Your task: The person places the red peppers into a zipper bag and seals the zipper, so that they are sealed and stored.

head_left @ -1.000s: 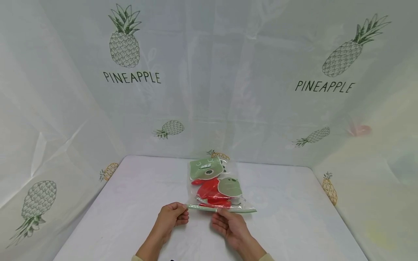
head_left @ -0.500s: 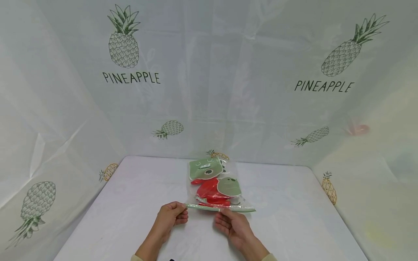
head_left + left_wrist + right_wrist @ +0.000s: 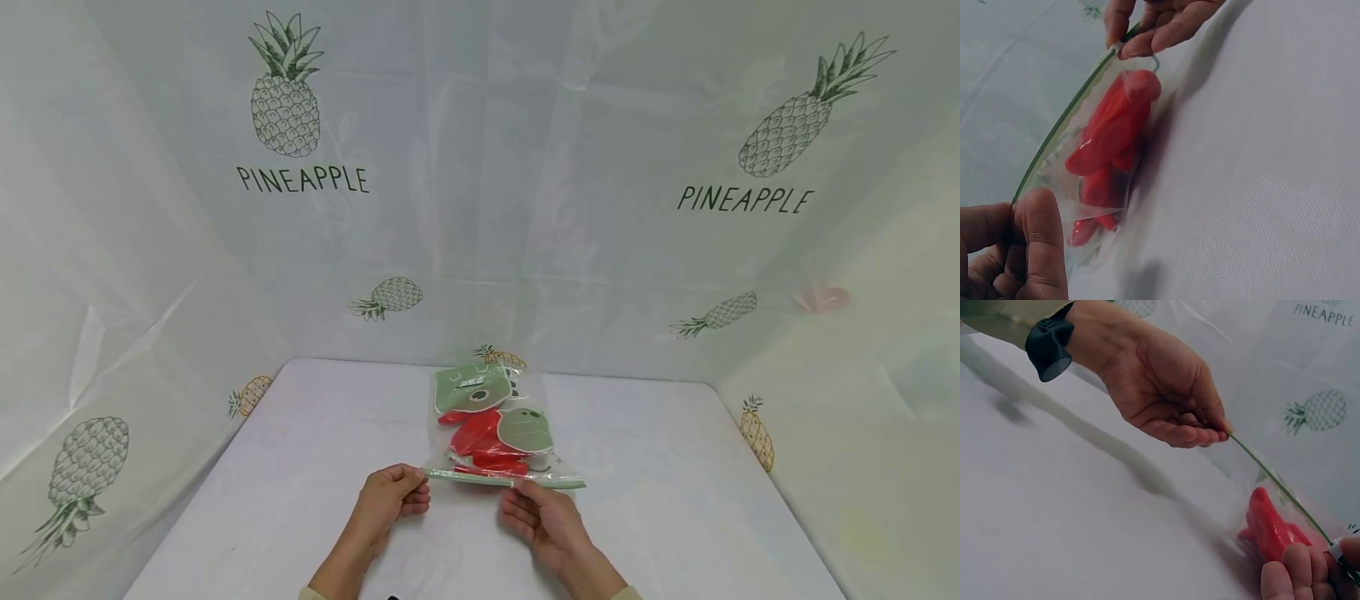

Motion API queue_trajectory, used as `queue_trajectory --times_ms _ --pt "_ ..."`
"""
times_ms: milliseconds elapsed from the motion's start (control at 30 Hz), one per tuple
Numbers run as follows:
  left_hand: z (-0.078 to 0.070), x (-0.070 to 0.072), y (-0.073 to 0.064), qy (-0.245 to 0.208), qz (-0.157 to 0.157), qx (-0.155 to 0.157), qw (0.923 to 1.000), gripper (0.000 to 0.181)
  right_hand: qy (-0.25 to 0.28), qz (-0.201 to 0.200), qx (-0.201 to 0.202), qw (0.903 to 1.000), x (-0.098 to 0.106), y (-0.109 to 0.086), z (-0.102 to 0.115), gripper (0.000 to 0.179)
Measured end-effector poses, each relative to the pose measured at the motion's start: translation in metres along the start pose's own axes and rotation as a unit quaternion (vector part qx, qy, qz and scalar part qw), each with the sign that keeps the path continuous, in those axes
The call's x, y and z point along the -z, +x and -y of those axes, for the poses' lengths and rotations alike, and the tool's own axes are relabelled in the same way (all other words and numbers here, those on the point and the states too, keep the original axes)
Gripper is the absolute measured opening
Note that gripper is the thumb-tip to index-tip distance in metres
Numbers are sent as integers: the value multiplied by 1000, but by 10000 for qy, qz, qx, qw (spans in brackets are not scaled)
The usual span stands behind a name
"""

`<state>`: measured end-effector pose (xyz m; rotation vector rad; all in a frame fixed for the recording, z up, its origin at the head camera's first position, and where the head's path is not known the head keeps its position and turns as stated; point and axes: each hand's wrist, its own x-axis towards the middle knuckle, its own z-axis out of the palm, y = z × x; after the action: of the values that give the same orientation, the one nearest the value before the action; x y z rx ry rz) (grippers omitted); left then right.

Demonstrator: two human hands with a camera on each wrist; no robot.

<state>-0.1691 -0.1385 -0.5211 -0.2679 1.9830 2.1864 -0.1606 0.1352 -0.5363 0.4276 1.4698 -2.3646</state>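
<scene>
A clear zip bag (image 3: 525, 429) with green printed faces lies at the table's middle, its green zip edge (image 3: 468, 477) toward me and slightly raised. Red glossy, pepper-shaped things (image 3: 1116, 125) show through the plastic. My left hand (image 3: 390, 498) pinches the left end of the zip edge between thumb and forefinger. Farther right along that edge, my right hand (image 3: 546, 518) pinches the small whitish slider (image 3: 1336, 549) with thumb and fingers. Its other fingers are loosely curled below. A stretch of green strip runs on to the right beyond this hand.
The white table (image 3: 660, 467) is enclosed at the back and sides by a pale curtain (image 3: 480, 183) with pineapple prints. A dark wrist camera (image 3: 1049, 347) is strapped to the left wrist. A small dark object (image 3: 393, 597) shows at the bottom edge.
My right hand has slid to the right along the zip edge with the slider. The left hand keeps its pinch at the left end, and the bag has barely shifted left.
</scene>
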Motion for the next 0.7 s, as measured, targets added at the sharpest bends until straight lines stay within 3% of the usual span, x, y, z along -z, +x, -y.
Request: queue_trajectory --times_ms 700 --pt "-1 3 1 69 -51 -17 10000 22 95 -114 144 9998 20 0 8 15"
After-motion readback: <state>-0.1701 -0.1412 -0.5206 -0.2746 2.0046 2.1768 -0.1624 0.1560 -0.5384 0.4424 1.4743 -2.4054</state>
